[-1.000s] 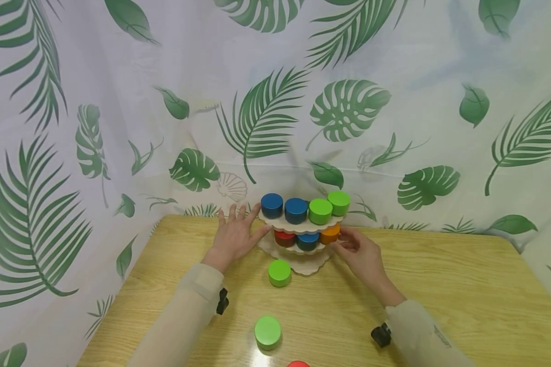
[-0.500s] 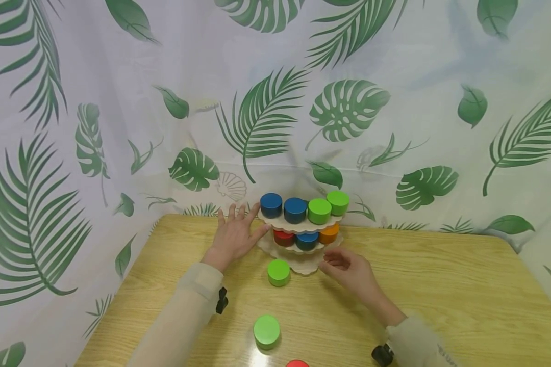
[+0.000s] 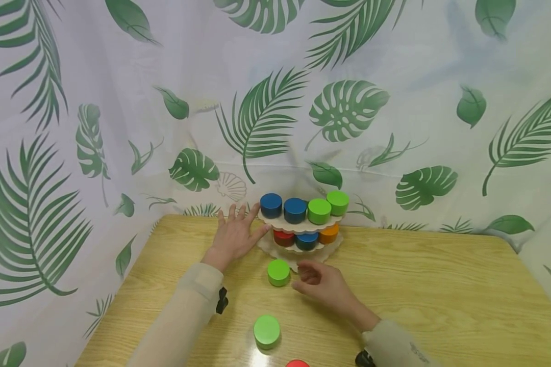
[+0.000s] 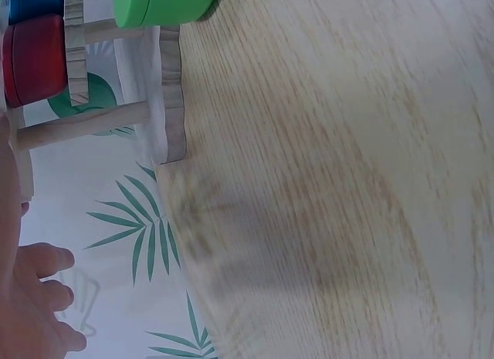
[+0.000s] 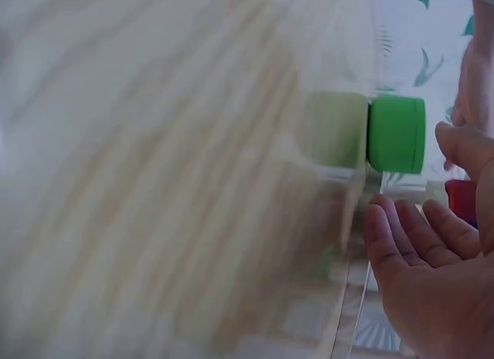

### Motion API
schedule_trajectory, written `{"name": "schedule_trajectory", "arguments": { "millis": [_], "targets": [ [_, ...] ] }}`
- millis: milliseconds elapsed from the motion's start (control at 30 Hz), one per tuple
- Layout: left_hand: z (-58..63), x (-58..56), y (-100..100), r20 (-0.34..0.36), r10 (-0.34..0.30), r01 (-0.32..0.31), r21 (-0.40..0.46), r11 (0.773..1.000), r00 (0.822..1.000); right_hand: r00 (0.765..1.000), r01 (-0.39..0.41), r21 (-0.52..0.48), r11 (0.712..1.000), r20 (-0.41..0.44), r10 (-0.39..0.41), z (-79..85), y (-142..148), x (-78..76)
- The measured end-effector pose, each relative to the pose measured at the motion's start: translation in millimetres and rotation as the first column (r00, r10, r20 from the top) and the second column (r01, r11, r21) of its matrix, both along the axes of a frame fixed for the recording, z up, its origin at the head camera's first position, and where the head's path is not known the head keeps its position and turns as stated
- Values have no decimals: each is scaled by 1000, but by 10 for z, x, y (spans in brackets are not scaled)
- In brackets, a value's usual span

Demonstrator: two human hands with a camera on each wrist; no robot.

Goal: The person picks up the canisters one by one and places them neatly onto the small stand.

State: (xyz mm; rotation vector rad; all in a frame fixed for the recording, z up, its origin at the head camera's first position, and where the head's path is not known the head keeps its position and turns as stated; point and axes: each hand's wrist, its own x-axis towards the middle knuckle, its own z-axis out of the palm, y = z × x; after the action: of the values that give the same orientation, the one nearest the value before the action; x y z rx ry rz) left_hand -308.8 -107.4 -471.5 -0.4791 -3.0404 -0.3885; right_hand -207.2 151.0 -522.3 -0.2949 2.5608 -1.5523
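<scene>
A tiered wooden stand (image 3: 298,224) with scalloped edges bears small round lidded tins in blue, green, red and orange. At its left side is my left hand (image 3: 233,239), fingers spread, with the index finger and thumb at the edge of the top tier. On the table in front of the stand sits a green tin (image 3: 278,272). Just right of that tin is my right hand (image 3: 328,286), its fingers loosely bent and holding nothing. In the right wrist view the thumb and fingers stand apart, near the green tin (image 5: 397,135) but not touching it.
Nearer on the wooden table (image 3: 441,295) stands another green tin (image 3: 267,331). A red tin (image 3: 297,363) shows partly at the bottom edge of the head view. Behind the stand hangs a leaf-patterned cloth (image 3: 275,102).
My right hand has left the orange tin on the middle tier and moved down and left to beside the green tin on the table. The left hand has stayed in place.
</scene>
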Motion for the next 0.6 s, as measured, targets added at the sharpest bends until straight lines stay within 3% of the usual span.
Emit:
{"name": "schedule_trajectory", "arguments": {
  "millis": [600],
  "targets": [
    [10, 5, -4, 5, 2, -2, -12, 1000, 1000, 1000, 12, 24, 1000, 9, -12, -63, -261, -71]
  ]
}}
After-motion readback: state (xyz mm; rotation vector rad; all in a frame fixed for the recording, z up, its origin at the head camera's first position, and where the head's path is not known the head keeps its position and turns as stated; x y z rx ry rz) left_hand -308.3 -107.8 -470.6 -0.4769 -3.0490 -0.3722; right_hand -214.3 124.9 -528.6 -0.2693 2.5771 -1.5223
